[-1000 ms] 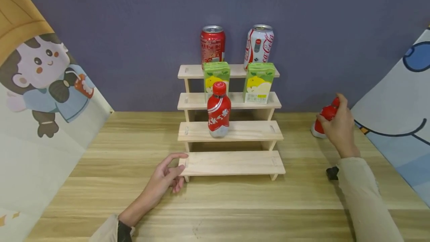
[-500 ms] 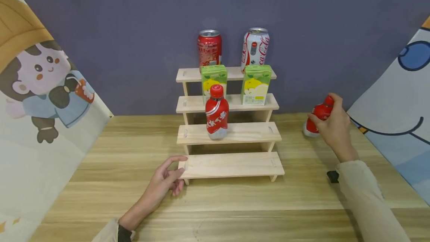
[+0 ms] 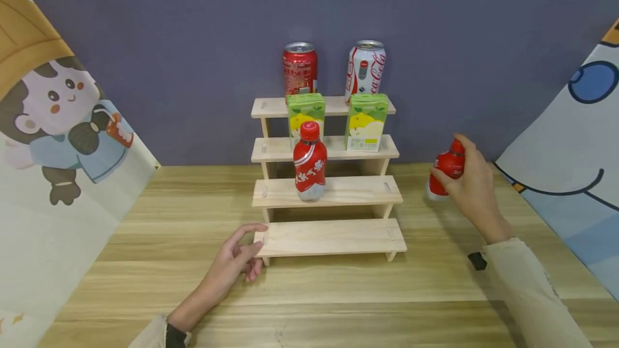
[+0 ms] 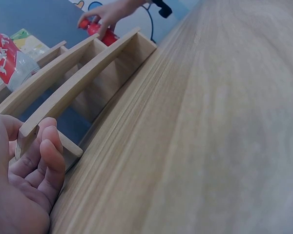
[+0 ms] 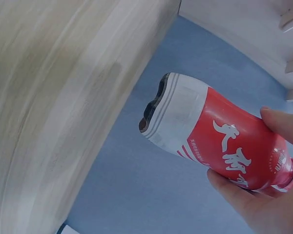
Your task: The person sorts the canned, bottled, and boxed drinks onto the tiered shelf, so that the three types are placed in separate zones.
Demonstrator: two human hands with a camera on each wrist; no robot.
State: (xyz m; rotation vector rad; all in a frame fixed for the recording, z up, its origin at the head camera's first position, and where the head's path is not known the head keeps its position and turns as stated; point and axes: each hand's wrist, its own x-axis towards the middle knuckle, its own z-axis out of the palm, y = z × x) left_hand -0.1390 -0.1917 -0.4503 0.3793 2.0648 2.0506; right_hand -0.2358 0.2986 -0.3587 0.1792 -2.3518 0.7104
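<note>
My right hand point(image 3: 479, 197) holds a red plastic soda bottle point(image 3: 447, 168) with a white base, right of the shelf and slightly tilted. In the right wrist view the bottle point(image 5: 224, 139) shows white lettering, its bottom off the wooden surface, with thumb and fingers around its upper part. My left hand point(image 3: 227, 265) grips the left end of the lowest step of a wooden tiered display shelf point(image 3: 333, 238), fingers curled underneath in the left wrist view. A matching red bottle point(image 3: 310, 165) stands upright on the second step from the bottom, left of its middle.
Two green juice boxes point(image 3: 367, 122) stand one step higher. A red can point(image 3: 300, 71) and a white cola can point(image 3: 366, 71) are on the top step. Behind rises a dark wall point(image 3: 193, 69); printed cartoon panels point(image 3: 72, 117) flank the wooden table point(image 3: 193, 203).
My right hand has carried the bottle leftward, closer to the shelf. The left hand keeps its hold on the lowest step. The head view has shifted slightly.
</note>
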